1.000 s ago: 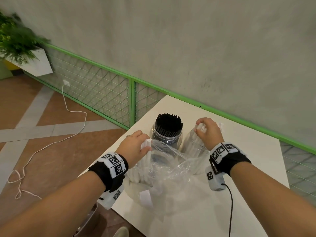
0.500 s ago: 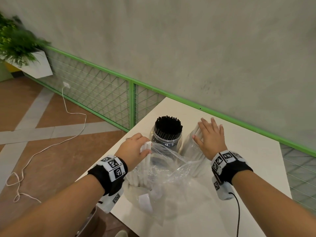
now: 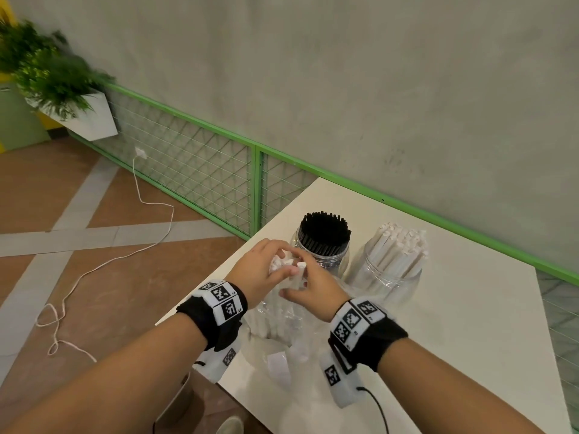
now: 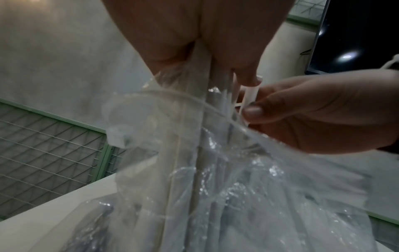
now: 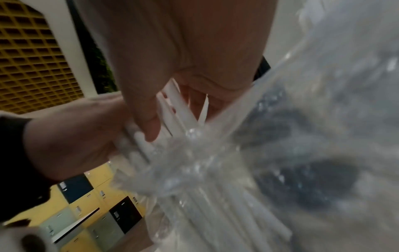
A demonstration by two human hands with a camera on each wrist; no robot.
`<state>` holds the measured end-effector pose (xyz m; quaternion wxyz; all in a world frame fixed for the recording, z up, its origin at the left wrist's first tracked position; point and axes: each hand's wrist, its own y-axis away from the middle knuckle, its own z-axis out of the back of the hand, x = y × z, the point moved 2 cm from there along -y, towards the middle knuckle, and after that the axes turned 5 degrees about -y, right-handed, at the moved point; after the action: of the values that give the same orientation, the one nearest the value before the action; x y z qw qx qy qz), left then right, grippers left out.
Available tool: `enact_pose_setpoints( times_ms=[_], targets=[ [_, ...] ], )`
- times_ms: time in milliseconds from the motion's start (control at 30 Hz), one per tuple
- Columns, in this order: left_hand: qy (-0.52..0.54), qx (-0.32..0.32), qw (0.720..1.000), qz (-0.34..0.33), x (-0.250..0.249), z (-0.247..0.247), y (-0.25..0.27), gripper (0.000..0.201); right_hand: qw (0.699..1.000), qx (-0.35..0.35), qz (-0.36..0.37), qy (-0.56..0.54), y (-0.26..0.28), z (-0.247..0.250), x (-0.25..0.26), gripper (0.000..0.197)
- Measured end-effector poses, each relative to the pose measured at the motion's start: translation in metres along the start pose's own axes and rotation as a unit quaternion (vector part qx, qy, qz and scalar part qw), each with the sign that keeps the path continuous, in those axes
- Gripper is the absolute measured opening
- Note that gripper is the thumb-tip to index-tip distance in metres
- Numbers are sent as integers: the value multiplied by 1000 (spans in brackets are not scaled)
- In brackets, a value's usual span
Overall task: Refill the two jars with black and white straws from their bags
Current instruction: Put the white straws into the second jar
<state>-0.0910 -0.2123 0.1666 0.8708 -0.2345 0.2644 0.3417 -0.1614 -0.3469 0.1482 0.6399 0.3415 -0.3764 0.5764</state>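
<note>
Two clear jars stand at the back of the white table (image 3: 470, 308): the left jar (image 3: 326, 260) holds black straws (image 3: 324, 233), the right jar (image 3: 388, 277) holds white straws (image 3: 399, 249). In front of them stands a clear plastic bag (image 3: 282, 324) (image 4: 215, 187) (image 5: 280, 153) of white straws (image 5: 172, 105). My left hand (image 3: 282, 266) (image 5: 75, 136) grips the straw tops at the bag's mouth. My right hand (image 3: 299, 277) (image 4: 313, 116) pinches white straws (image 4: 250, 95) right beside it.
The bag sits close to the table's near left edge. A green wire fence (image 3: 200, 164) and a grey wall run behind the table. A white planter (image 3: 84, 120) hangs at the far left, and a white cable (image 3: 103, 264) trails over the floor.
My right hand left the top of the white-straw jar, moved left to the bag's mouth and closed on straws beside the left hand. The left hand has kept its hold.
</note>
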Motion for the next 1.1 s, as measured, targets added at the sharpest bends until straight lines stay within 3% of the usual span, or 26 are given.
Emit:
enact_pose_setpoints(
  times_ms=[67,200,300,467,633,733,933,1100],
  targets=[
    [14,-5,1000,2,0,1,1,47,999,-1,-6,-40,-4,-10,-1,76],
    [-16,21,1000,0,-1,1,3,57,1000,8,2,-4,-10,-16,5,37],
    [-45,38,998,-8,0,3,4,60,1000,20,-5,22,-13,-14,2,23],
    [-63,61,996,-20,4,1,2,37,994,-5,-29,-108,-7,-6,-9,13],
    [-92,61,994,-16,6,2,1,15,988,-55,-38,-140,-4,11,-17,37],
    [-98,59,993,-13,5,3,2,14,982,-115,-16,-148,-2,29,-5,8],
    [-103,65,992,-18,8,2,-1,15,918,-266,78,-285,9,113,40,13],
    [-105,67,992,-21,8,0,-1,14,854,-388,156,-311,28,190,56,7]
  ],
)
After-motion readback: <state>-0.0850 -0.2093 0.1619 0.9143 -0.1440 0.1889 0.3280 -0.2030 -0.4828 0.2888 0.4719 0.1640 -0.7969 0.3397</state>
